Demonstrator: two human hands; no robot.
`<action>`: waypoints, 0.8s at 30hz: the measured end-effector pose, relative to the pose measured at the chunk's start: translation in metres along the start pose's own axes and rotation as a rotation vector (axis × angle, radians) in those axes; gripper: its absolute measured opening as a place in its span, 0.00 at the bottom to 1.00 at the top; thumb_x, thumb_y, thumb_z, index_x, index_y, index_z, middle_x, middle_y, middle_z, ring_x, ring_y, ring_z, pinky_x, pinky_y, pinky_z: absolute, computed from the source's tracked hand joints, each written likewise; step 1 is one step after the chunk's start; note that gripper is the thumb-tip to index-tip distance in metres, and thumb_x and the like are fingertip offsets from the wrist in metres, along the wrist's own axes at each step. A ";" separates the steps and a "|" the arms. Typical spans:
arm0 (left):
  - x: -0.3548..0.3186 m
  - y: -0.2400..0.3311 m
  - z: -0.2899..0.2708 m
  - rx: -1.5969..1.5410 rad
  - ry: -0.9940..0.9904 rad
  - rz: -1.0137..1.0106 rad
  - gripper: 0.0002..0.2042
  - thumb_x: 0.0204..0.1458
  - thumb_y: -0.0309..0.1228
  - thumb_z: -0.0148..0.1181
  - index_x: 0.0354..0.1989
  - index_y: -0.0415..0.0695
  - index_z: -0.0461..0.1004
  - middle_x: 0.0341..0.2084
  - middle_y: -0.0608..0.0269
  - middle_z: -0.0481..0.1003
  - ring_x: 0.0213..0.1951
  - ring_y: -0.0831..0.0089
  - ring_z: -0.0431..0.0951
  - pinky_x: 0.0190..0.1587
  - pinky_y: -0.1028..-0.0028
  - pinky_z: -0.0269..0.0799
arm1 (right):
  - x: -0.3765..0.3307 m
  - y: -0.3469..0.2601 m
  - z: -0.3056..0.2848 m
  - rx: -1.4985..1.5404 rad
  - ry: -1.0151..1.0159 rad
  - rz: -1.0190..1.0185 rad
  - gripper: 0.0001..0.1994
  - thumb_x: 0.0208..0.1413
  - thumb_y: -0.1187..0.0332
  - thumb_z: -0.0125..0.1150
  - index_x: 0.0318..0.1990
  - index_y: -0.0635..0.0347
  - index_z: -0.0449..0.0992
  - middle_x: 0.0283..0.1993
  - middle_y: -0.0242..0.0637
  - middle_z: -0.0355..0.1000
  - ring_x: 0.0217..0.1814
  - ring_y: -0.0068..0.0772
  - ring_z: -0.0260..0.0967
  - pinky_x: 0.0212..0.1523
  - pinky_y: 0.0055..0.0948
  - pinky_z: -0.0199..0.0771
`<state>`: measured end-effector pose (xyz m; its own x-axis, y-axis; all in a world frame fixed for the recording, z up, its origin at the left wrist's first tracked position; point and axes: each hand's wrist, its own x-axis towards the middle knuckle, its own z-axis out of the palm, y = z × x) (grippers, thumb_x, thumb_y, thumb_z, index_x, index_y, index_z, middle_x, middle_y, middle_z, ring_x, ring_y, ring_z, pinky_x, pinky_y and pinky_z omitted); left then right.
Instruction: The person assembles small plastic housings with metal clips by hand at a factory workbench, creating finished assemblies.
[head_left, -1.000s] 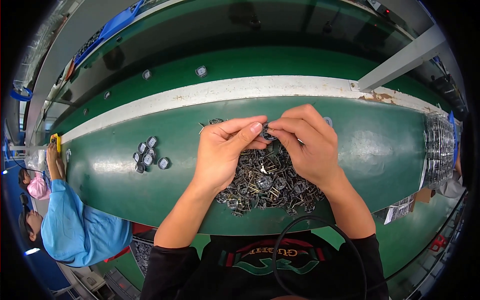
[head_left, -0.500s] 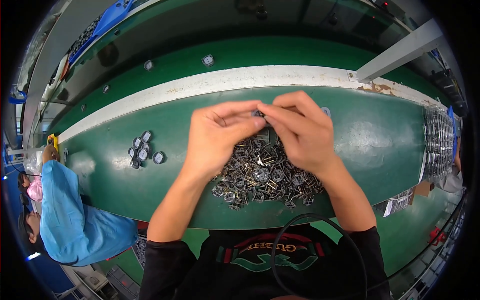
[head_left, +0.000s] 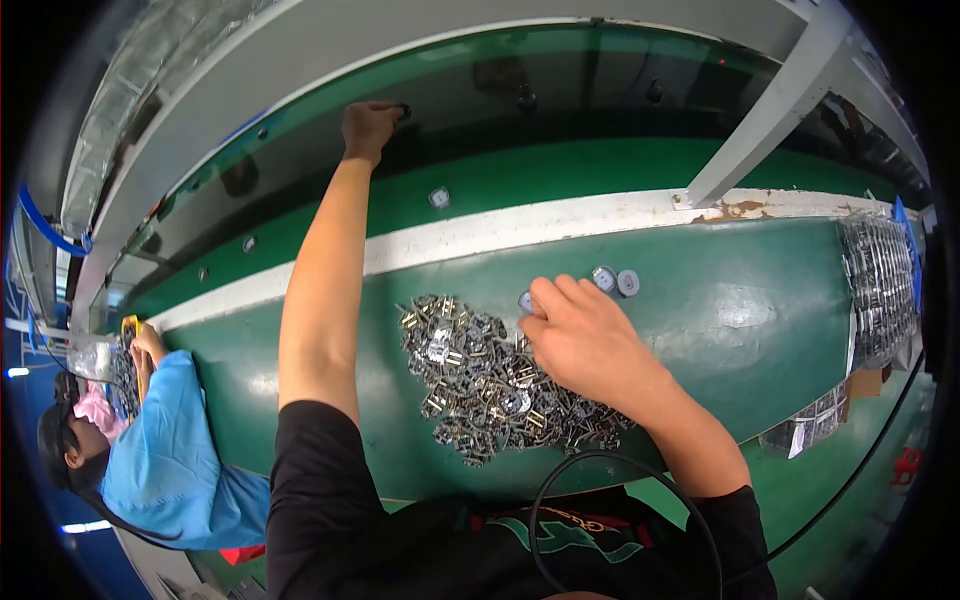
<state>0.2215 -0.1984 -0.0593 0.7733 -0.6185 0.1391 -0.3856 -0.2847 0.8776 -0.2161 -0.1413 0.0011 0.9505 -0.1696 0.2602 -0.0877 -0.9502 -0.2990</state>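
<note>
Green conveyor belting (head_left: 740, 320) runs across the workstation, with a white strip (head_left: 560, 225) dividing our near belt from a darker far lane. At the 6 o'clock side of the near belt lies a heap of small metal parts (head_left: 480, 375), silver and brass-toned stampings tangled loosely together.

Our left hand (head_left: 368, 125) is extended to about 11 o'clock, reaching over the far lane. Its fingers are curled closed around a small dark part (head_left: 402, 110); the part is too small to identify further. Our right hand (head_left: 580, 340) rests on the heap's 3 o'clock edge, fingers spread loosely and lying on the parts. We cannot tell whether it pinches any single piece.

Two round grey discs (head_left: 615, 281) lie just beyond the right fingertips at 1 o'clock. Another disc (head_left: 438, 198) sits alone on the far lane.

Handling judgement: we take each stamping to be light, rigid and thin, with edges that may snag neighbouring pieces. We recommend a fingertip pinch across the flat faces of a piece at the heap's margin, lifting slowly so that hooked neighbours drop free. Bare metal is likely slippery, so the pinch should be firm.

At 9 o'clock a co-worker in a blue smock (head_left: 165, 440) sits at the same belt. A tray of metal parts (head_left: 880, 285) stands at 3 o'clock.
</note>
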 end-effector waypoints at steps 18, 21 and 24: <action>-0.144 0.098 -0.016 0.555 -0.765 0.460 0.17 0.45 0.24 0.70 0.46 0.42 0.79 0.41 0.55 0.77 0.38 0.66 0.79 0.43 0.69 0.74 | 0.007 0.024 0.000 0.475 0.164 0.164 0.10 0.51 0.78 0.61 0.41 0.59 0.80 0.37 0.39 0.70 0.32 0.41 0.71 0.33 0.36 0.71; -0.174 0.103 -0.022 0.426 -0.474 0.290 0.16 0.45 0.24 0.72 0.45 0.39 0.79 0.26 0.59 0.77 0.24 0.75 0.76 0.31 0.73 0.73 | 0.009 0.018 0.002 0.550 0.251 0.212 0.08 0.53 0.79 0.63 0.40 0.60 0.80 0.38 0.38 0.72 0.31 0.34 0.72 0.31 0.31 0.70; -0.221 0.110 -0.026 -0.093 -0.507 -0.012 0.19 0.49 0.23 0.70 0.51 0.39 0.78 0.30 0.61 0.80 0.30 0.75 0.79 0.35 0.75 0.74 | 0.013 0.009 0.005 0.750 0.387 0.261 0.05 0.52 0.76 0.65 0.37 0.62 0.80 0.32 0.34 0.73 0.28 0.29 0.73 0.30 0.28 0.72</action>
<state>0.0210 -0.0744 0.0185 0.4271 -0.8996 -0.0907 -0.3141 -0.2417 0.9181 -0.2032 -0.1505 -0.0026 0.7479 -0.5631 0.3515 0.0598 -0.4703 -0.8805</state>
